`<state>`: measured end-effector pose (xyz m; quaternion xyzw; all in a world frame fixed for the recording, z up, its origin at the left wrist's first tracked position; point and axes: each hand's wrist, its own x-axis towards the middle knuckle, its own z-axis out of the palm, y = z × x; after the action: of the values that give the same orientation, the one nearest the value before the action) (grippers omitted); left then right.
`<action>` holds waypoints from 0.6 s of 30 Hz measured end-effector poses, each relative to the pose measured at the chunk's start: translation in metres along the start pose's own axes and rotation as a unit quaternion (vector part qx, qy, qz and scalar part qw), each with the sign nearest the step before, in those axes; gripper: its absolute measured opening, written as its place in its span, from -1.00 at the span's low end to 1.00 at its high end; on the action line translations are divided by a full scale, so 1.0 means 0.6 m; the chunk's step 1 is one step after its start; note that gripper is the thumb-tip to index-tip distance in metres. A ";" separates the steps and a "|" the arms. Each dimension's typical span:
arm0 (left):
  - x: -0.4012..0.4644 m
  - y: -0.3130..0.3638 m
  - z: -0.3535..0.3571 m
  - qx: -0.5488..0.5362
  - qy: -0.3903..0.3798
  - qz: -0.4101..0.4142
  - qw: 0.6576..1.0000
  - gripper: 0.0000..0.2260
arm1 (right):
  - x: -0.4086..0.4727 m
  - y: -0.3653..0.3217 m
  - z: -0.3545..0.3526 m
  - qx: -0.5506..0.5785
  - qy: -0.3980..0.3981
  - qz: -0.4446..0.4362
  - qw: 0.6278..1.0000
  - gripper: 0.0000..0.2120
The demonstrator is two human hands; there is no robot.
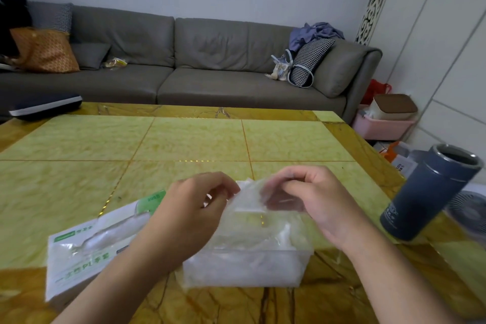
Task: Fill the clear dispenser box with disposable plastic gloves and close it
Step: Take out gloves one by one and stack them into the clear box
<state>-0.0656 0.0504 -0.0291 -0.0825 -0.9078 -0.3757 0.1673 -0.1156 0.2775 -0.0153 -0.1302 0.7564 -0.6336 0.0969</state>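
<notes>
Down at the front edge of the table (184,139) sat the clear dispenser box (247,265), its top open and see-through plastic gloves (252,234) heaped inside and puffing up over the rim. Just beside it on the left lay the white and green glove packet (86,247), flat on the table and partly under the left arm.

Above the box, both hands held up one thin plastic glove (249,200) between them. The left hand (192,208) had its fingers curled and pinched the glove's left edge with thumb and fingertips. The right hand (313,197) had its fingers bent too and pinched the glove's right side, so the thin sheet was stretched from one hand to the other. The bottom of that glove hung down to the pile in the box.

To the right of the box, near the table's edge, stood a dark blue bottle (428,192) with no cap on, well apart from the hands.

Farther back was the yellow-green tabletop with brown lines. Behind the table was a long grey sofa (200,60) with an orange cushion (44,50) at its left end and a black and white checked bag (310,60) at its right end
</notes>
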 end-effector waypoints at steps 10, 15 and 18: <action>0.024 0.025 -0.010 0.023 -0.275 -0.040 0.960 -0.69 | -0.002 0.009 0.024 -0.172 -0.127 0.041 0.976 -0.66; 0.035 0.018 0.024 0.077 -0.340 -0.077 0.934 -0.72 | 0.002 0.019 0.034 -0.336 -0.144 0.078 0.927 -0.54; 0.038 0.000 0.044 0.092 -0.358 -0.099 0.924 -0.77 | 0.001 0.022 0.037 -0.364 -0.150 0.089 0.915 -0.57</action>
<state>-0.0929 0.0696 -0.0383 -0.1056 -0.9411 -0.2509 -0.2004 -0.1103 0.2585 -0.0325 -0.1818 0.9198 -0.2763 0.2111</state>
